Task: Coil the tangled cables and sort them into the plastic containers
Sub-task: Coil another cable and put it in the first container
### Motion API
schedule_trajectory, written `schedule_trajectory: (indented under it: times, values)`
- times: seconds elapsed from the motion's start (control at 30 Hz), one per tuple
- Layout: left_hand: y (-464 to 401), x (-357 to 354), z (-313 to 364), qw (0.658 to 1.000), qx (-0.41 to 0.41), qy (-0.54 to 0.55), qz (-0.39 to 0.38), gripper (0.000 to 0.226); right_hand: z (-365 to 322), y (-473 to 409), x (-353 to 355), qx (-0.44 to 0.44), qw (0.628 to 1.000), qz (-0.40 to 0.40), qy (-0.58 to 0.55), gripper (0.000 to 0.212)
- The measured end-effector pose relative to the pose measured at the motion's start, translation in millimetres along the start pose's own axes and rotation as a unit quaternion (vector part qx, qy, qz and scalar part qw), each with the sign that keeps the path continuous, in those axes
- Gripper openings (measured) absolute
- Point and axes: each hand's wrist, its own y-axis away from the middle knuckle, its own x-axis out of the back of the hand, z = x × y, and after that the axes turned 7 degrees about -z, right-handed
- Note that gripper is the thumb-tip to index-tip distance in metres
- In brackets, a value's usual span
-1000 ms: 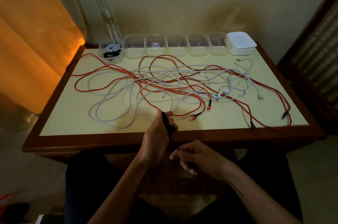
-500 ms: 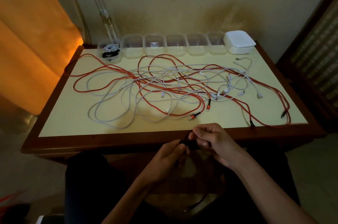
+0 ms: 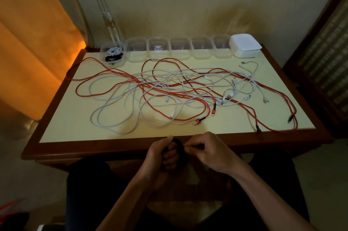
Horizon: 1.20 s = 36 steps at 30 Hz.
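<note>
Where cables sprawl, yellow table (image 3: 79, 117) against stained wall (image 3: 188, 4).

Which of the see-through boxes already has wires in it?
Only the leftmost container in the back row: it holds a coiled white cable and a black one. The other five clear containers beside it look empty.

A row of clear plastic containers (image 3: 179, 49) lines the back edge of the cream-topped wooden table (image 3: 79, 123), with a stack of white plastic lids (image 3: 245, 46) at its right end. Tangled red and white cables (image 3: 169, 91) sprawl before them. The leftmost container (image 3: 112, 55) holds coiled cables.
</note>
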Motion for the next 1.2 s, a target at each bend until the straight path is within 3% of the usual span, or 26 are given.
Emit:
schedule_trajectory:
  times: [0.07, 0.17, 0.37, 0.43, 0.5, 0.63, 0.73, 0.77, 0.8, 0.93, 1.2]
  values:
    - [0, 0, 1, 1.000, 0.009, 0.011, 0.006, 0.036, -3, -1, 1, -0.010, 1.000, -0.014, -0.002, 0.017]
    - [-3, 0, 5, 0.999, 0.024, 0.025, 0.012, 0.036, -6, -1, -3, -0.010, 1.000, -0.007, -0.028, 0.034]
    - [-4, 1, 3, 0.991, 0.070, 0.114, 0.008, 0.037, -5, -3, -17, -0.059, 0.993, 0.031, -0.097, 0.025]
    - [-4, 4, -1, 0.998, 0.041, 0.039, 0.014, 0.037, -6, -3, -19, -0.073, 0.990, 0.021, -0.123, 0.023]
    - [-6, 8, -7, 0.992, -0.017, -0.119, 0.038, 0.041, -7, -3, -20, -0.079, 0.986, 0.018, -0.149, 0.023]
    - [-10, 15, -11, 0.924, -0.099, -0.365, 0.046, 0.049, -10, 0, -19, -0.084, 0.982, 0.013, -0.168, 0.028]
    - [-16, 30, -13, 0.797, -0.122, -0.589, 0.056, 0.046, -7, 2, -16, -0.094, 0.982, 0.023, -0.165, 0.026]
    - [-17, 33, -14, 0.766, -0.131, -0.627, 0.057, 0.047, -6, 3, -15, -0.096, 0.981, 0.025, -0.164, 0.024]
    - [-18, 35, -15, 0.763, -0.148, -0.627, 0.054, 0.048, -5, 4, -14, -0.095, 0.981, 0.026, -0.167, 0.024]
    - [-15, 30, -18, 0.836, -0.200, -0.507, 0.056, 0.039, -3, 9, -14, -0.081, 0.973, 0.046, -0.213, 0.012]
    - [-11, 13, -20, 0.900, -0.182, -0.392, 0.053, 0.039, -4, 2, -26, -0.054, 0.969, 0.147, -0.189, 0.008]
